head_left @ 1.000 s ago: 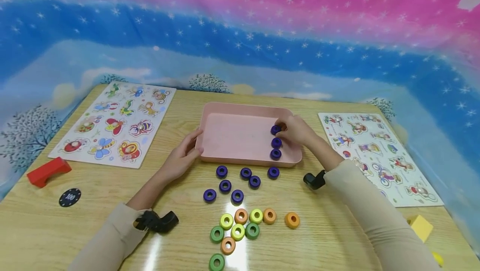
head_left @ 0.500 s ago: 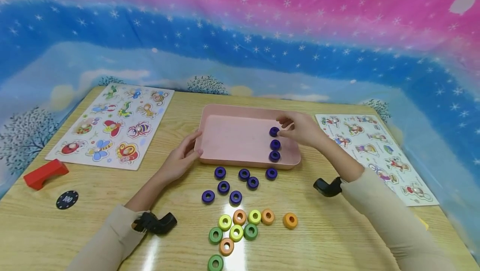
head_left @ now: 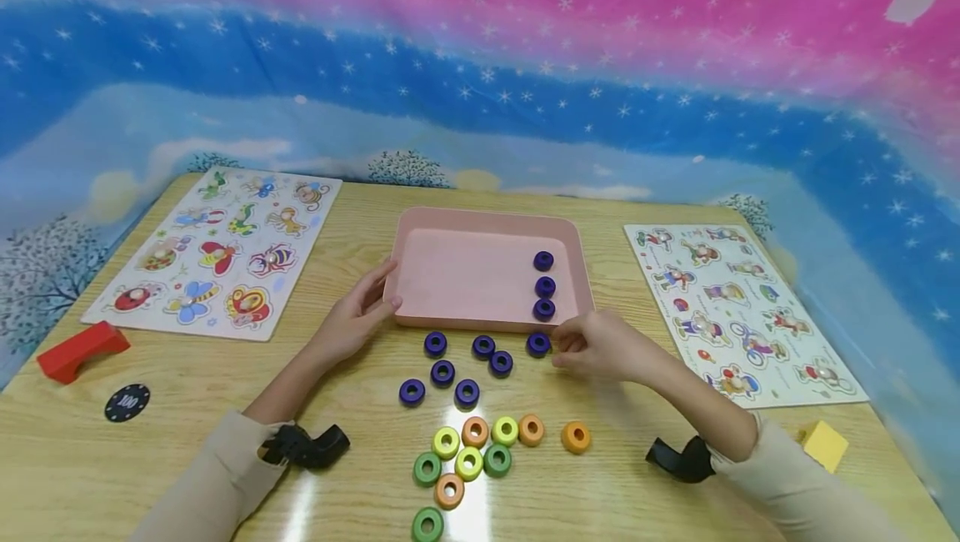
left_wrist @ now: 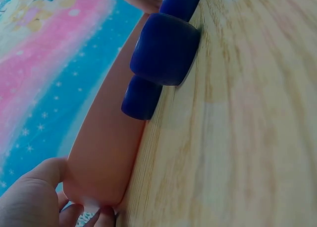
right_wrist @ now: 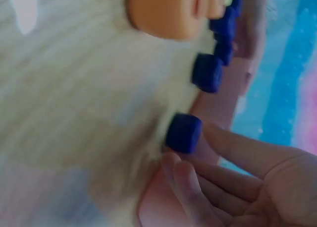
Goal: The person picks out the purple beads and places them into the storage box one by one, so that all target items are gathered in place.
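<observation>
My left hand [head_left: 356,316] holds the left end of a shallow pink tray [head_left: 465,324], thumb and fingers at its near corner in the left wrist view. In the tray, three dark purple ring beads [head_left: 543,286] stand in a column near the right side. My right hand [head_left: 603,348] is just outside the near right corner, beside a purple bead [head_left: 537,344] on the table. The right wrist view shows its thumb and fingers spread around that bead [right_wrist: 184,133], not closed on it. Several more purple beads [head_left: 442,373] lie in front of the tray.
Several yellow, green and orange ring beads [head_left: 469,464] lie nearer on the wooden table. Picture puzzle boards stand left [head_left: 187,275] and right [head_left: 720,296]. A red block [head_left: 82,350] and black chip [head_left: 127,402] lie at left, a yellow block [head_left: 825,445] at right.
My right hand has let go of the farthest purple bead in the tray, then moved out over the near rim to the bead on the table. The left hand stays on the tray.
</observation>
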The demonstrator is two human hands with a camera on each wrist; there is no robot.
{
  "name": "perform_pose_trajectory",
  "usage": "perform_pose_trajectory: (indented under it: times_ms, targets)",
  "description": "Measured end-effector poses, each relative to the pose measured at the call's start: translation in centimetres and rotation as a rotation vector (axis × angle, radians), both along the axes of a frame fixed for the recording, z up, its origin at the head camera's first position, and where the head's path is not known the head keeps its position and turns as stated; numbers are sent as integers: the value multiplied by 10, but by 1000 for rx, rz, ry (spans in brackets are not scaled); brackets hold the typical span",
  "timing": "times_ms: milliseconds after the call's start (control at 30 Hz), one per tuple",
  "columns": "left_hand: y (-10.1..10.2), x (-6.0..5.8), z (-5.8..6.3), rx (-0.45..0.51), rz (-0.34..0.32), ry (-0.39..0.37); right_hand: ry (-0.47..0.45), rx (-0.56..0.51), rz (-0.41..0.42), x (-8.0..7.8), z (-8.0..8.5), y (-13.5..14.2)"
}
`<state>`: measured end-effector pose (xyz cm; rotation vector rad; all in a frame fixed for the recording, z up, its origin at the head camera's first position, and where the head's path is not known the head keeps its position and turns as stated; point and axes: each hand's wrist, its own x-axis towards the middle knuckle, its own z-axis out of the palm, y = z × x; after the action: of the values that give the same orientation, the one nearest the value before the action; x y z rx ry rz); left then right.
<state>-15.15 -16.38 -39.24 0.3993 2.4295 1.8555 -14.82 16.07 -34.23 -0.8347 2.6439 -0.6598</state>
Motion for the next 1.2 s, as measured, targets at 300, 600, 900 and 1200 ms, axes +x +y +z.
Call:
perform_pose_trajectory:
  times_ms: [300, 600, 900, 1200]
  targets:
    - [-5, -5, -13, 6, 3, 8, 131, 68, -31, 4, -16, -20]
    - [3, 7, 8, -10, 13, -15, 163, 27, -5, 7, -19, -33]
    - [2, 6, 9, -19, 24, -15, 151, -64, 48, -6, 16, -37]
    - [2, 4, 8, -13, 9, -4, 251, -28, 100, -41, 2, -48]
